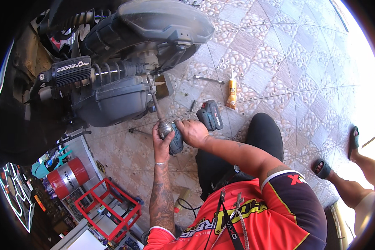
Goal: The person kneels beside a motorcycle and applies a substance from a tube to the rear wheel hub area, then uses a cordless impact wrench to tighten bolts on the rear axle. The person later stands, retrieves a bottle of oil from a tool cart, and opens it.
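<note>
A cordless impact wrench (pixel 176 143) is held in both of my hands. My left hand (pixel 161 143) wraps round its silver nose, and my right hand (pixel 192 132) is closed round the grip above the dark battery (pixel 210 115). From the nose a long extension bar (pixel 157 106) reaches up to the scooter's rear end, near the lower end of the shock absorber (pixel 112 71). Whether its tip sits on a fastener is too small to tell. Next to the bar is the dark transmission cover (pixel 116 100); the rear fender (pixel 154 27) lies beyond it.
On the tiled floor (pixel 258 79) lie a yellow tube (pixel 232 93), a metal hand tool (pixel 208 79) and a small dark piece (pixel 193 105). A red metal frame (pixel 108 208) and a red drum (pixel 68 177) stand at lower left. Another person's sandalled foot (pixel 321 168) is at right.
</note>
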The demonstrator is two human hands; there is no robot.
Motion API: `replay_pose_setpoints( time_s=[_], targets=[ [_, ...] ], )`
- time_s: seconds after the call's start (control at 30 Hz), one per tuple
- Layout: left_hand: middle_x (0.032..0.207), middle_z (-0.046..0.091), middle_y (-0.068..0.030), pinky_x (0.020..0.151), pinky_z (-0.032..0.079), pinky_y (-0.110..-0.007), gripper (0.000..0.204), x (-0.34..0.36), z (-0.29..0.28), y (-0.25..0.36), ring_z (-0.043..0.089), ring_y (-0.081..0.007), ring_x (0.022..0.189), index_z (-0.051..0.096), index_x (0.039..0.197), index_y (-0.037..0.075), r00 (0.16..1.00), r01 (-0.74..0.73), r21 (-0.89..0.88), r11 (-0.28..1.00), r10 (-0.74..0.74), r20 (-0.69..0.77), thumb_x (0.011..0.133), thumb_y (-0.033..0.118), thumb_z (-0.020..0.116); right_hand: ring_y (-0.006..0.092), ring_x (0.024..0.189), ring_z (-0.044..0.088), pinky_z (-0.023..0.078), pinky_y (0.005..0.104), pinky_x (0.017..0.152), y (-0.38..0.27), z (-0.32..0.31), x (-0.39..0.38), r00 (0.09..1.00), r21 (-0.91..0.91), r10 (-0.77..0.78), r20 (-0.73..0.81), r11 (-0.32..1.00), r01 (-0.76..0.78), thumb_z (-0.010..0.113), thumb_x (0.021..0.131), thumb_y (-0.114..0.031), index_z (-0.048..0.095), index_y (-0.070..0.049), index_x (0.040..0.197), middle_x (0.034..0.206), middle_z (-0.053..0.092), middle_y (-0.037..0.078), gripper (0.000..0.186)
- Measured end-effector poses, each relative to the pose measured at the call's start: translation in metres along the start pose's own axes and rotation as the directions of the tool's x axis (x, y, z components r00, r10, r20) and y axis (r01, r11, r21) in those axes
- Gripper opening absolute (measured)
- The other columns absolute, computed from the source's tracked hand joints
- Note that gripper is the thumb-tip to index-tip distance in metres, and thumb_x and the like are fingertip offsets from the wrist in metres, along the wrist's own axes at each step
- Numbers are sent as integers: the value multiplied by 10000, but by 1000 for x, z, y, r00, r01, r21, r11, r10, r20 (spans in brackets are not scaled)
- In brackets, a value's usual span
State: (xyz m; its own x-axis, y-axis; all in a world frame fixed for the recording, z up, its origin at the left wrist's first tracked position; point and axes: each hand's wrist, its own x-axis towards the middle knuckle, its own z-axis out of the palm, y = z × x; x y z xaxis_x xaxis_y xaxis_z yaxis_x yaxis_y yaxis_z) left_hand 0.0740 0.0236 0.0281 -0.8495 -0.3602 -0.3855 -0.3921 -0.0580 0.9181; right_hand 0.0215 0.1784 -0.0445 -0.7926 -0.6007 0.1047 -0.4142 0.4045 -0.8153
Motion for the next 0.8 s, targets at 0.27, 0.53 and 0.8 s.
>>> replay_pose_setpoints(
  time_s=[0.27,0.53,0.8],
  targets=[
    [1262,544,-71,957,487,-303,786,1,1,2,553,-158,1109,428,1417,33,1000,9,-1,1000,-9,18,798,208,879,333,829,686,564,435,706,-2,-1,-1,1000,15,25,-14,1000,-25,600,839,-141,560,-45,1152,851,669,151,330],
    [1232,568,-68,944,494,-297,781,1,3,5,569,-152,1084,431,1412,34,1000,23,-17,1000,-23,10,798,212,879,325,810,693,565,442,690,-4,-8,0,1000,7,21,-17,1000,-21,602,830,-116,547,-38,1170,845,678,146,353],
    [1191,592,-62,939,505,-302,746,6,-6,10,587,-142,1055,440,1398,36,998,67,-49,997,-66,19,802,178,866,335,760,705,569,453,640,-26,-4,7,976,-116,192,99,977,-181,609,828,-123,532,-31,1232,832,685,169,422]
  ],
)
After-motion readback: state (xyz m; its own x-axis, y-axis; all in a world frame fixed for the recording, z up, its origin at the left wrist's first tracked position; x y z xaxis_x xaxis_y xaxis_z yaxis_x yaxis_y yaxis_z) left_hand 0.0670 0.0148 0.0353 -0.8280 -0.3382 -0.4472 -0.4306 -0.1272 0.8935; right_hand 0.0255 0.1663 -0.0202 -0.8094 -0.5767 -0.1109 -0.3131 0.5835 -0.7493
